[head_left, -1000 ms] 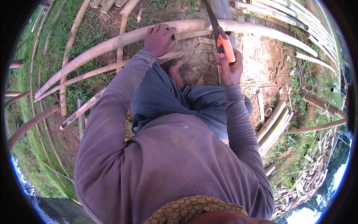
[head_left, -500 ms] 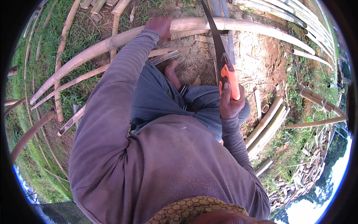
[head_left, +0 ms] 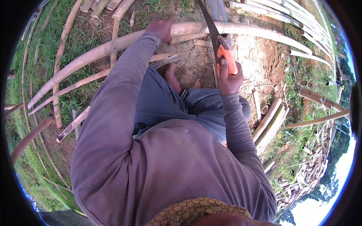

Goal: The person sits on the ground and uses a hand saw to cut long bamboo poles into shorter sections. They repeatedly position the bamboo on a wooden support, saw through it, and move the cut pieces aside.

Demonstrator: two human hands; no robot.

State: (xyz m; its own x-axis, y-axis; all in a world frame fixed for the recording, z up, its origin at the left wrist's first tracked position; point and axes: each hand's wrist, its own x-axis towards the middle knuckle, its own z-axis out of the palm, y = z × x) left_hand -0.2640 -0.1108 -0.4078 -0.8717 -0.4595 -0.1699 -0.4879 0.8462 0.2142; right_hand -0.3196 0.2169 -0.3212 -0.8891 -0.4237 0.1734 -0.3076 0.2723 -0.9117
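My left hand (head_left: 160, 30) is wrapped round a long pale bamboo pole (head_left: 130, 40) that crosses in front of me. In my right hand (head_left: 230, 80) is a handsaw (head_left: 227, 56) with an orange handle and a dark, curved blade. The blade lies across the pole, to the right of my left hand, its tip pointing away from me. Whether the teeth have cut in cannot be told. Beneath the pole, near the blade, runs a grey beam (head_left: 217, 9).
Cut bamboo poles (head_left: 260, 8) are stacked at the far right. Short pieces (head_left: 268, 119) lie beside my right knee, and thin poles (head_left: 62, 52) stretch over grass at left. A heap of scraps (head_left: 307, 171) spreads at lower right. My bare foot (head_left: 172, 78) rests beyond my leg.
My right hand has pushed the saw forward, so its handle sits closer to the pole. My left hand keeps its hold on the pole.
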